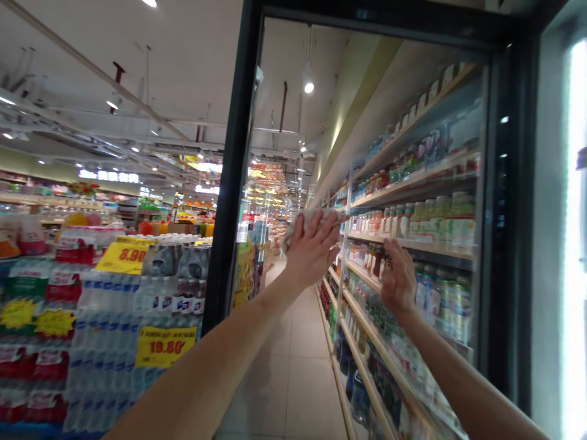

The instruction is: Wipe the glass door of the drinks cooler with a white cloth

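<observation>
A glass door [282,342] in a black frame [233,153] stands in front of me, swung outward. My left hand [312,253] presses a light grey cloth [288,237] flat against the pane, near the middle. Its fingers are stretched over the cloth, which shows past the fingertips and at the left side. To the right and slightly lower, my right hand [398,278] is raised by the same pane with loosely bent fingers and nothing visible in it. Whether its fingertips touch the glass I cannot tell.
Shelves of bottled drinks [435,220] show in the glass on the right. Stacked packs of water bottles [101,342] stand at left, with yellow price signs [166,346]. A bright lit strip [575,244] runs down the far right edge.
</observation>
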### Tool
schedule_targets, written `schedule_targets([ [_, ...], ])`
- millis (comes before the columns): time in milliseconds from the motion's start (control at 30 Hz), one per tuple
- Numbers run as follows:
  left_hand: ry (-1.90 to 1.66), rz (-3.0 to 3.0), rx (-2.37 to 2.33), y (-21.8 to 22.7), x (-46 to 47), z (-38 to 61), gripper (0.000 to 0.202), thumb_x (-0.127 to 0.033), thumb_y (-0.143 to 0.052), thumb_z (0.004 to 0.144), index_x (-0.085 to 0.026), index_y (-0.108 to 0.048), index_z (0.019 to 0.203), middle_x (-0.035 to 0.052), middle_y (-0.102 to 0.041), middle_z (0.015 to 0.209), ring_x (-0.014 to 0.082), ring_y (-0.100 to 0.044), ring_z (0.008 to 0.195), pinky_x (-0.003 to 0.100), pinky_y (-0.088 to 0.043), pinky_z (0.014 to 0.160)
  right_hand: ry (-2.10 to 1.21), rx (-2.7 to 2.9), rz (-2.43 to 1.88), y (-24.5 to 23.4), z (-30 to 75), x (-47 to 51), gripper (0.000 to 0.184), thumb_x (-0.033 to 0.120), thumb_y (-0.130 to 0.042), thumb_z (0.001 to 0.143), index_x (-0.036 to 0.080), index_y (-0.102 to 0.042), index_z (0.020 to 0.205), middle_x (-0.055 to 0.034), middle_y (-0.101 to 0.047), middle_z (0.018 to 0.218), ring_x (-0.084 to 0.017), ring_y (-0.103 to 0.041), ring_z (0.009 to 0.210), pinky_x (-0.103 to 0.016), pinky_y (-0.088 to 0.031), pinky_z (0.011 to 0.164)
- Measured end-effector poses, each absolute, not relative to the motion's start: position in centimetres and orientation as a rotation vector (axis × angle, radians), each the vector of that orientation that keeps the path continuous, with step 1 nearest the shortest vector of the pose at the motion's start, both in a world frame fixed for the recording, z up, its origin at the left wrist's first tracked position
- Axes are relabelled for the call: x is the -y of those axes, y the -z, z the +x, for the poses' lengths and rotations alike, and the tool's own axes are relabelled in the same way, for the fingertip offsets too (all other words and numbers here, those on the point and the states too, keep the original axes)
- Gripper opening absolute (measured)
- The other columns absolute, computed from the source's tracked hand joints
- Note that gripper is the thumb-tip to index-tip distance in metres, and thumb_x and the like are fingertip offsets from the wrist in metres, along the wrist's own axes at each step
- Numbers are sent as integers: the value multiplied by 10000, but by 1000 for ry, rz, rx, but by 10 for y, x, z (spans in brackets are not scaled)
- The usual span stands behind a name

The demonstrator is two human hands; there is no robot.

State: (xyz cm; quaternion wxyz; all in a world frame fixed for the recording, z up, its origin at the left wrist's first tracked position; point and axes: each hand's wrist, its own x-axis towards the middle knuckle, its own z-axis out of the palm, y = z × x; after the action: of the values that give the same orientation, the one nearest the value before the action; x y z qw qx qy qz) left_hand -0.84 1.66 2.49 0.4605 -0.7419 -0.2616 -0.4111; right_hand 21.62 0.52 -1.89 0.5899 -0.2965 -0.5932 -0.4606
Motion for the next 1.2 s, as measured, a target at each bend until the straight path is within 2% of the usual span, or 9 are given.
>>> schedule_targets([
  [167, 614, -1951, 207, -20, -16, -6, 467, -391, -323, 921, -245, -367, 1362, -32, -304, 1478, 201, -232, 1373, 485, -176, 1127, 1073, 1380, -700, 18, 216, -3, 461, 255, -310, 891, 188, -401, 1338, -124, -536, 1295, -241, -420, 1280, -489, -338, 1043],
  [367, 1037, -1832, 648, -52, -14, -4, 480, -404, -326, 921, -211, -390, 1355, 24, -312, 1475, 285, -215, 1374, 576, -145, 1101, 1070, 1370, -715, 18, 216, -4, 466, 273, -309, 891, 193, -400, 1341, -119, -535, 1296, -248, -424, 1275, -500, -337, 1042],
  [533, 611, -1991, 172, -28, -15, 1, 443, -417, -322, 921, -260, -425, 1322, -44, -318, 1471, 202, -222, 1378, 484, -140, 1136, 1082, 1376, -695, 18, 216, -4, 477, 239, -313, 890, 198, -370, 1362, -116, -520, 1313, -241, -429, 1272, -489, -344, 1041],
  [600, 710, -1968, 278, -38, -18, -7, 451, -414, -293, 931, -260, -396, 1342, -39, -331, 1465, 201, -224, 1378, 489, -142, 1134, 1081, 1380, -687, 17, 216, -3, 475, 244, -313, 890, 196, -375, 1359, -119, -523, 1309, -241, -428, 1272, -490, -344, 1040],
  [700, 1080, -1815, 680, -61, -20, -18, 470, -394, -278, 934, -221, -378, 1360, 15, -327, 1470, 258, -216, 1378, 546, -142, 1112, 1068, 1372, -688, 16, 214, -1, 471, 265, -309, 889, 191, -393, 1346, -122, -531, 1297, -244, -427, 1272, -493, -338, 1042],
  [767, 1162, -1769, 775, -58, -19, -17, 485, -398, -304, 924, -197, -381, 1359, 37, -308, 1478, 291, -195, 1381, 566, -136, 1105, 1064, 1364, -694, 15, 213, -1, 470, 269, -303, 888, 189, -398, 1342, -123, -536, 1290, -244, -426, 1273, -494, -338, 1042],
  [967, 605, -2021, 198, -29, -19, -4, 495, -430, -365, 899, -266, -356, 1366, -21, -314, 1475, 196, -198, 1387, 461, -103, 1147, 1058, 1374, -713, 16, 214, -1, 473, 279, -289, 889, 190, -395, 1341, -123, -533, 1290, -237, -430, 1269, -493, -350, 1033],
  [1133, 1163, -1787, 737, -62, -20, -8, 504, -405, -319, 916, -205, -348, 1378, 35, -274, 1494, 281, -171, 1389, 552, -130, 1114, 1058, 1370, -705, 15, 214, -2, 478, 282, -289, 888, 183, -395, 1343, -128, -534, 1285, -242, -430, 1267, -491, -349, 1033],
  [1200, 1101, -1827, 690, -53, -17, -3, 512, -421, -319, 914, -194, -361, 1370, 30, -271, 1495, 289, -161, 1390, 548, -139, 1115, 1068, 1372, -686, 15, 215, -2, 481, 266, -297, 886, 188, -380, 1354, -124, -532, 1289, -241, -426, 1271, -490, -347, 1035],
])
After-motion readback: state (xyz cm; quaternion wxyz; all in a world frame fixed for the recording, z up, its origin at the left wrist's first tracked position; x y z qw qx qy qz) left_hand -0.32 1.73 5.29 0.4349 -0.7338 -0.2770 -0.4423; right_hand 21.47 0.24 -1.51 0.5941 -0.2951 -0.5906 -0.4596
